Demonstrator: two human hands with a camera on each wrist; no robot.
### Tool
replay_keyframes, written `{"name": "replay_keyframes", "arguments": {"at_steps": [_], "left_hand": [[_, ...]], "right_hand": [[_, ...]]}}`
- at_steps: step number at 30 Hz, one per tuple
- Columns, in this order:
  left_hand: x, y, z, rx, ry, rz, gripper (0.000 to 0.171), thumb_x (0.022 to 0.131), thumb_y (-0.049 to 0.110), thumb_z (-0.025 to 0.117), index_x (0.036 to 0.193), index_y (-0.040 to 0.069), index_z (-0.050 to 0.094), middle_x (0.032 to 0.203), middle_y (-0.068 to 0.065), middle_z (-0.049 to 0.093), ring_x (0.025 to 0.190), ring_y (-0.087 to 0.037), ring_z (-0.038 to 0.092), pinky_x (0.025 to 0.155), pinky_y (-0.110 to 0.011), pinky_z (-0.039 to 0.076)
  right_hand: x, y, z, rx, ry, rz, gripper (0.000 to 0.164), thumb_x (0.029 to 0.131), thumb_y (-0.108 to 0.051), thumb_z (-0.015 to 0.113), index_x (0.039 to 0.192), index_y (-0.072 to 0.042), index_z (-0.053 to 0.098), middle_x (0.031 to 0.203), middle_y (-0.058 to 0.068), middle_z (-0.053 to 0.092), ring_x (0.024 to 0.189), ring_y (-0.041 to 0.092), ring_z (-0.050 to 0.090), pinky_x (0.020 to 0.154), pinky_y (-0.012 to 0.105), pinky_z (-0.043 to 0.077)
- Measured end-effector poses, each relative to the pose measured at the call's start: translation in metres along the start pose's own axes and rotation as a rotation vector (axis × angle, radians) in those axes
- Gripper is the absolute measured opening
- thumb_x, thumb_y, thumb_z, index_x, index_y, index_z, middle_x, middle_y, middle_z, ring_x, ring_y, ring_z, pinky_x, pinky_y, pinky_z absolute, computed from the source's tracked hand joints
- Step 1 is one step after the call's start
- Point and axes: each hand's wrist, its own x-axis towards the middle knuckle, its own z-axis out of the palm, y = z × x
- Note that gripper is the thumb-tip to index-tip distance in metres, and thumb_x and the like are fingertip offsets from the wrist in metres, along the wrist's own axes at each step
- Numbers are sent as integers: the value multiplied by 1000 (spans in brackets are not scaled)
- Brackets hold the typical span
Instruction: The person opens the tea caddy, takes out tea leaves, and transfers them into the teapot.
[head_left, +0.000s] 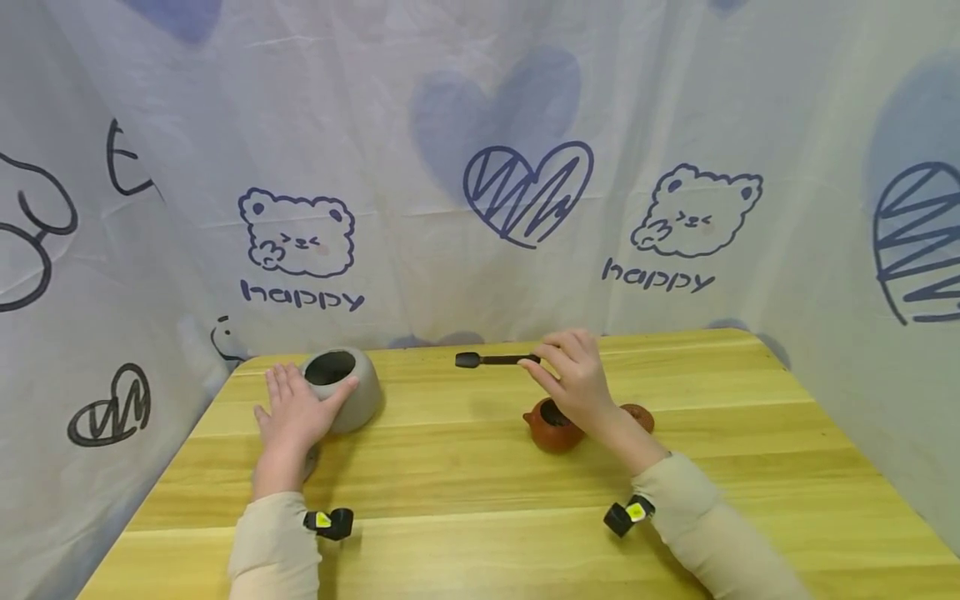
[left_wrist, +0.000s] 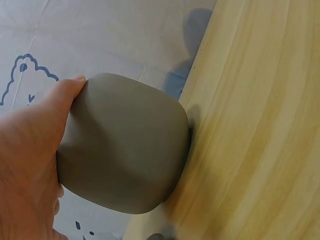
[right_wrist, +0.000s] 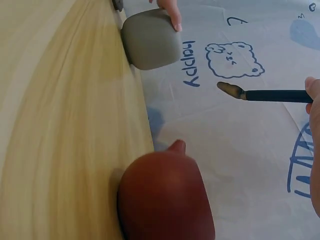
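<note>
My left hand (head_left: 296,408) holds a round grey jar (head_left: 363,396), thumb on one side and fingers on the other; its dark opening faces up. In the left wrist view the jar (left_wrist: 125,145) stands on the wood with the thumb at its upper edge. My right hand (head_left: 577,379) pinches the end of a dark-handled tea scoop (head_left: 498,360), held level in the air above the table. Below that hand sits a small red-brown clay teapot (head_left: 551,433), uncovered, with dark contents showing inside. In the right wrist view, the scoop's bowl (right_wrist: 230,89) points toward the jar's side.
A reddish-brown lid (head_left: 639,417) lies right of the teapot, partly behind my right wrist. Something small and grey (head_left: 310,461) shows beside my left wrist, mostly covered. The wooden table (head_left: 450,533) ends at a printed cloth (head_left: 420,275) hanging behind and at both sides.
</note>
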Motion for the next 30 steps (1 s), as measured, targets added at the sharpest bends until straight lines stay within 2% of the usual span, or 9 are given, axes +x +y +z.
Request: {"name": "replay_keyframes", "arguments": {"at_steps": [12, 19, 30], "left_hand": [[-2, 2, 1, -6, 0, -22, 126, 81, 85, 38, 150, -4, -20, 154, -22, -31, 146, -41, -25, 109, -75, -9], [-2, 2, -2, 13, 12, -28, 127, 80, 86, 38, 151, -5, -15, 156, -25, -25, 147, -43, -20, 108, -76, -11], [-3, 4, -6, 73, 43, -17, 126, 79, 87, 40, 153, -7, -1, 158, -29, -14, 148, -43, -19, 109, -75, -11]], "right_hand": [[20, -13, 38, 45, 8, 75, 32, 94, -33, 63, 85, -3, 71, 85, 8, 59, 83, 24, 49, 73, 35, 40], [35, -20, 60, 65, 33, 88, 26, 91, -29, 68, 84, -4, 71, 84, 7, 60, 81, 23, 50, 73, 35, 41], [48, -30, 94, 115, 10, 147, 15, 83, -20, 76, 83, -6, 70, 84, 5, 59, 81, 20, 50, 76, 34, 41]]}}
